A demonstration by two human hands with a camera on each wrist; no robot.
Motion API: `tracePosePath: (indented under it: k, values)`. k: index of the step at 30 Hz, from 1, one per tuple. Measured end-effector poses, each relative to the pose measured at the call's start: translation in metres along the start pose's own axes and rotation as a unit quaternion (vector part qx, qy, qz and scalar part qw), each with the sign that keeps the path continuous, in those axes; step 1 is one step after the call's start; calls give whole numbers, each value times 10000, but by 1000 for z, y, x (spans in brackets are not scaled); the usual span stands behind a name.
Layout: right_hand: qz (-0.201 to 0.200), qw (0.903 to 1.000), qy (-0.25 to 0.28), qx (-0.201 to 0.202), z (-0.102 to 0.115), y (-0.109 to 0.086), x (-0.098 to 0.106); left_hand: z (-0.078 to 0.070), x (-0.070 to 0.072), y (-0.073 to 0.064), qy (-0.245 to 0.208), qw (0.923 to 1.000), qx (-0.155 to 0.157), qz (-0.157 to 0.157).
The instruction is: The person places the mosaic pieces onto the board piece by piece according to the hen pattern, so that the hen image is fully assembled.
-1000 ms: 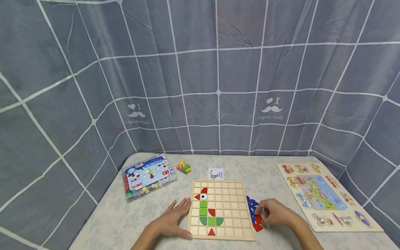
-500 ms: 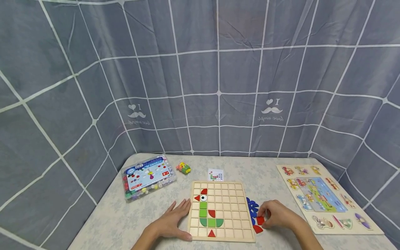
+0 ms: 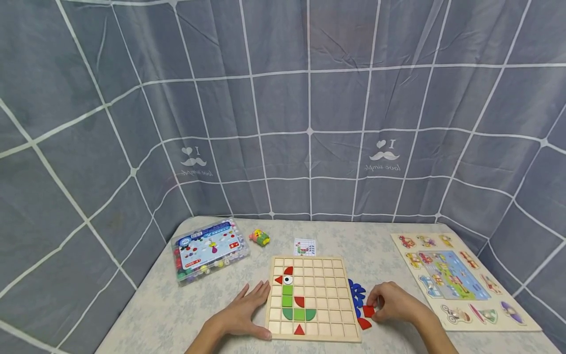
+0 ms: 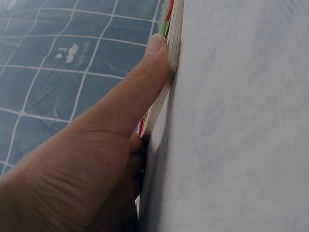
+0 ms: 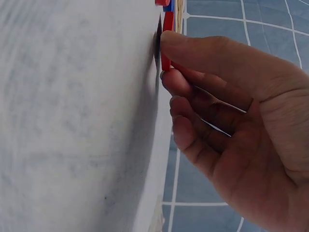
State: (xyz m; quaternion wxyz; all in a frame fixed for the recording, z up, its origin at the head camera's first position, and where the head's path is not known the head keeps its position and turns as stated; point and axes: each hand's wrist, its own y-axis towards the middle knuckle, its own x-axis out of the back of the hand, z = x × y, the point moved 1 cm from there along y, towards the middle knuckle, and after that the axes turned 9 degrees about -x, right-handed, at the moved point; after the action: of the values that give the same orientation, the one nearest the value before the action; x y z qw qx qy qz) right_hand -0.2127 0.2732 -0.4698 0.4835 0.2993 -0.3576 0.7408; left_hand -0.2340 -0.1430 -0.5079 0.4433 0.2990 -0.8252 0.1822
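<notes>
Head view: even, diffuse light; the gridded curtain (image 3: 283, 108) stretches toward the edges. Wrist views: dimmer, soft-shadowed, tabletop (image 5: 72, 121) blurred.

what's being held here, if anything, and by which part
The right hand pinches a red piece by the side nearest that hand. The left hand only rests against the wooden board, holding nothing.

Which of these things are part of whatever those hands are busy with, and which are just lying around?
Seemingly in use:
wooden grid board
red piece pinched by the right hand
loose blue pieces
small picture card

Apparently just lying about:
clear plastic box
toy figure
picture puzzle board
</notes>
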Motion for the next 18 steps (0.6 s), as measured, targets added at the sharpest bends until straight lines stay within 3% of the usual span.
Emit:
tracePosePath:
  k: [6,18]
  values:
    - [-136,9998,-55,-149,-1,-1,3,-1,1,0,9,10000,4,32]
    - [-425,9990,-116,111,6,2,5,-1,1,1,-48,10000,64,30]
